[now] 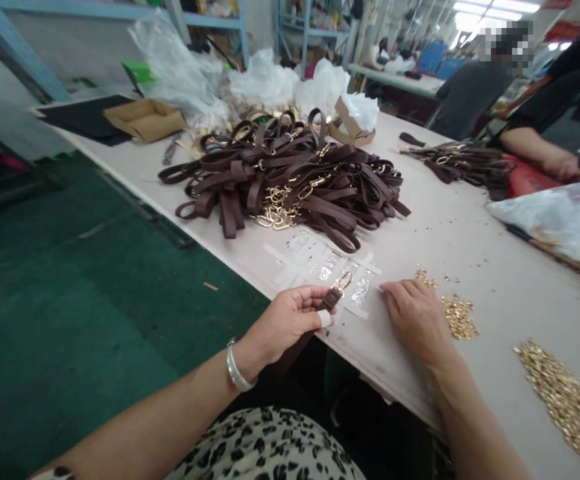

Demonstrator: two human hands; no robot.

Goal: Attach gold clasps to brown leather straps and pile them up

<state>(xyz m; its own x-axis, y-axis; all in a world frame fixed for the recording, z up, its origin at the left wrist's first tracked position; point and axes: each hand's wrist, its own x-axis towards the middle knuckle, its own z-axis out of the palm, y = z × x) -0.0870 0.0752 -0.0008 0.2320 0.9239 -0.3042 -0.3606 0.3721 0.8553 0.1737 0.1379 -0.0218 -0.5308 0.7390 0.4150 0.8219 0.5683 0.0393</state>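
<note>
My left hand (293, 320) pinches the end of a brown leather strap (331, 298) with a gold clasp (343, 280) at its tip, held at the table's near edge. The strap's length hangs down below the table edge. My right hand (415, 317) rests palm down on the table (470, 233), fingers curled loosely, next to a small heap of gold metal fittings (459, 316). Nothing shows in the right hand. Strips of clear tape (320, 263) lie on the table just beyond both hands.
A big pile of brown straps with gold clasps (290, 177) fills the table's middle. A long heap of gold fittings (567, 400) lies at right. A cardboard box (145, 119) and plastic bags (265, 83) sit behind. Another person's arm (540, 153) works on straps (463, 163) at far right.
</note>
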